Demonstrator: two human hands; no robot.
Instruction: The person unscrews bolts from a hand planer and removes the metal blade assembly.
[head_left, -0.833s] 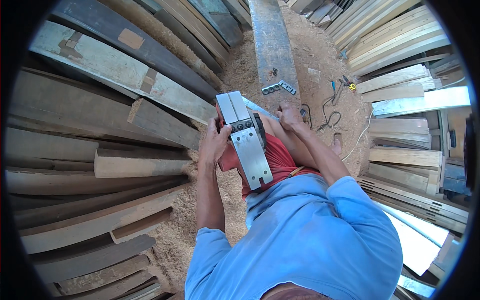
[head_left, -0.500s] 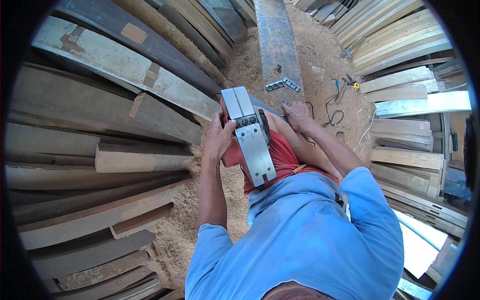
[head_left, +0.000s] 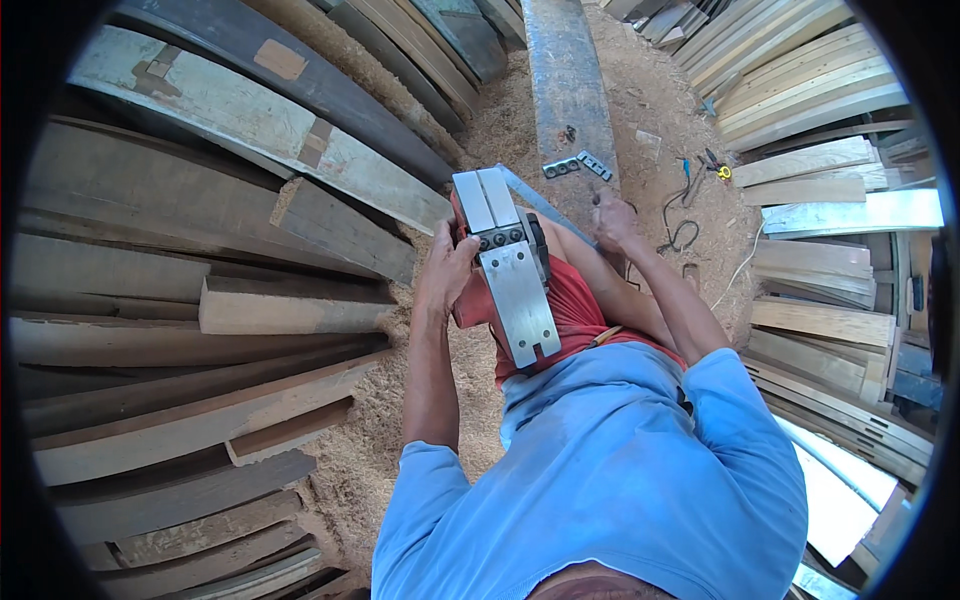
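Observation:
My left hand [head_left: 447, 268] is wrapped round an electric planer [head_left: 518, 300], turned sole up over my lap. Its two flat silver plates face upward, with a row of dark bolts in the cutter slot between them. My right hand [head_left: 617, 222] is apart from the planer, curled beside the long worn plank [head_left: 570, 80]. A small dark bit shows at its fingertips, too small to name. Just ahead of that hand, two short metal bars with holes [head_left: 577, 166] lie on the plank, with small dark bolts [head_left: 570, 132] beyond them.
Stacked boards [head_left: 120, 190] crowd the left side, and more boards [head_left: 810, 90] line the right. Sawdust and shavings [head_left: 640, 90] cover the floor. Yellow-handled pliers [head_left: 722, 171] and a dark cord [head_left: 680, 230] lie right of the plank. A pale blue-grey strip [head_left: 548, 203] runs beside my leg.
My right hand has risen slightly and shifted right, its fingers now more curled. The left hand still holds the planer in the same pose; the whole view has shifted a little.

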